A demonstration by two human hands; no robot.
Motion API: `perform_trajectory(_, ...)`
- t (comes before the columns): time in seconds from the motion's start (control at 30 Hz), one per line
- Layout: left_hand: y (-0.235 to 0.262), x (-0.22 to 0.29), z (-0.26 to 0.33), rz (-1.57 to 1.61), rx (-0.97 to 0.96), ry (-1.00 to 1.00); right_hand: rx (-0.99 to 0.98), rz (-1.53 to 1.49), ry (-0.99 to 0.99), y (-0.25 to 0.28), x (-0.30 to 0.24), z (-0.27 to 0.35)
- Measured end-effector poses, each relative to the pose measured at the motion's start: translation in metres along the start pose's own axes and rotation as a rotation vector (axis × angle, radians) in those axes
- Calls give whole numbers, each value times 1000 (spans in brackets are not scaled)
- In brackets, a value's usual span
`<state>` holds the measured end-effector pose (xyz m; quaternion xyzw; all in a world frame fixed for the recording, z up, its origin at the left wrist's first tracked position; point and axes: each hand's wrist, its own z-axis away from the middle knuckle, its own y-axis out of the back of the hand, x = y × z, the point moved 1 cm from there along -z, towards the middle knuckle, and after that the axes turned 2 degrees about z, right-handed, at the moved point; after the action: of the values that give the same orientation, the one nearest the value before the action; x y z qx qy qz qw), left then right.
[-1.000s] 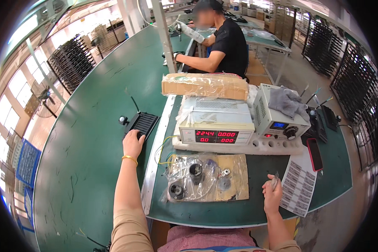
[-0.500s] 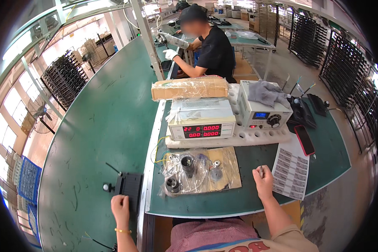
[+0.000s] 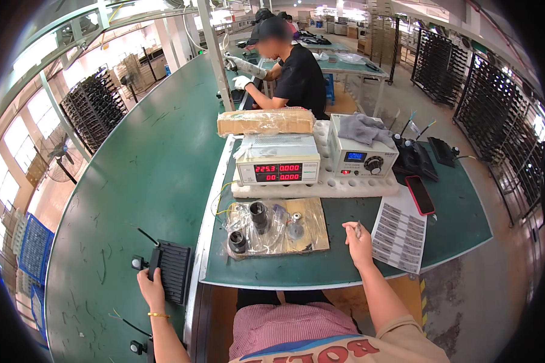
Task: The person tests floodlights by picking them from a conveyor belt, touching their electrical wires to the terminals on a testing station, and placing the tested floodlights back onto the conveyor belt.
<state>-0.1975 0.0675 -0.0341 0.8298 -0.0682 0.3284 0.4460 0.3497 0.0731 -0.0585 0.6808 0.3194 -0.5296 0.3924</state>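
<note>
At the left, on the green conveyor, my left hand (image 3: 151, 289) grips the near left edge of a black floodlight (image 3: 175, 272), thumb on one side and fingers partly hidden on the other. Its ribbed back faces up; a small round-headed sensor (image 3: 138, 262) and a short cable (image 3: 145, 236) stick out from it. Over the right part of the bench, my right hand (image 3: 360, 245) is closed around a small grey metal piece (image 3: 358, 229), whose exact kind I cannot make out. Beside that hand lies a printed label sheet (image 3: 398, 235).
A plastic-wrapped board (image 3: 312, 227) carries black sockets (image 3: 258, 216). Behind it stand a meter with red digits (image 3: 277, 169) and a power supply (image 3: 363, 158) under a grey cloth. A red-edged phone (image 3: 419, 195) lies right. Another floodlight (image 3: 157, 348) sits near. A co-worker (image 3: 300, 78) sits beyond.
My left hand has gone from resting by the floodlight's near end to gripping its left edge. The right hand still holds the small metal piece. The view has shifted slightly, and the meter's digits differ.
</note>
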Motion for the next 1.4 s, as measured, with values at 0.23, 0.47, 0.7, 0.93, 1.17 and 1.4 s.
perform_trajectory(0.23, 29, 110, 61, 445, -336, -241, -276, -73, -132, -10, -53, -4)
perform_trajectory(0.47, -33, 200, 126, 484, -832, -397, -593, -210, 59, -33, -128, 28)
perform_trajectory(0.7, -53, 212, 130, 467, -1004, -337, -534, -222, 94, -38, -123, 28)
perform_trajectory(0.93, -61, 212, 129, 507, -957, -446, -546, -423, -298, -37, -116, 14)
perform_trajectory(1.17, -66, 211, 127, 508, -943, -492, -590, -566, -325, -46, -110, 1)
perform_trajectory(1.4, -82, 211, 127, 435, -773, -642, -265, 250, 166, -62, -86, -19)
